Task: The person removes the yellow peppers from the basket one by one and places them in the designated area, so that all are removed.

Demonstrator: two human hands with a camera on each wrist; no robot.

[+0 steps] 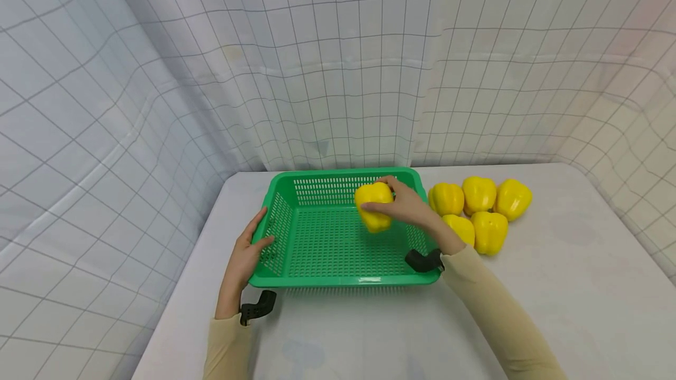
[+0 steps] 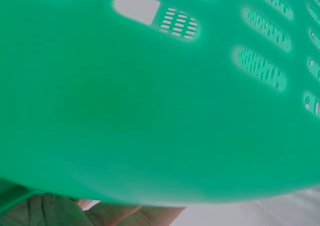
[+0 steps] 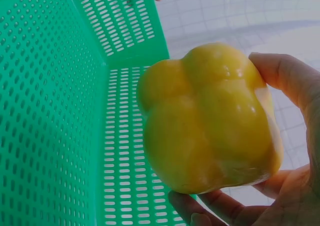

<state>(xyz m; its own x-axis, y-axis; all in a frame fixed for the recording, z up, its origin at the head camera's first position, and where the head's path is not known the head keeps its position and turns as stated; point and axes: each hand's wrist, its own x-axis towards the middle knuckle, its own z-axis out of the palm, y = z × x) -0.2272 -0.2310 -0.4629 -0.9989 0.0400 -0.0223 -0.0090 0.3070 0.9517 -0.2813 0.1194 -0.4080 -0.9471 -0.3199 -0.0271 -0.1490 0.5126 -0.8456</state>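
Note:
A yellow bell pepper point(image 1: 374, 207) is held by my right hand point(image 1: 404, 204) over the right half of a green plastic basket point(image 1: 343, 281). In the right wrist view the thumb and fingers curl around the sides of the pepper point(image 3: 210, 121), its lobed end facing the camera. At the basket's left side, my left hand point(image 1: 247, 254) grips the rim, thumb over the inner side and fingers along the outside. The basket wall point(image 2: 150, 111) fills most of the left wrist view and hides part of that hand. No other pepper shows inside the basket.
Several more yellow bell peppers point(image 1: 479, 194) lie in a close group on the white table point(image 1: 570, 286), just right of the basket. White grid-patterned curtains point(image 1: 338, 63) hang behind the table and at its sides. Each wrist wears a black device point(image 1: 259, 306).

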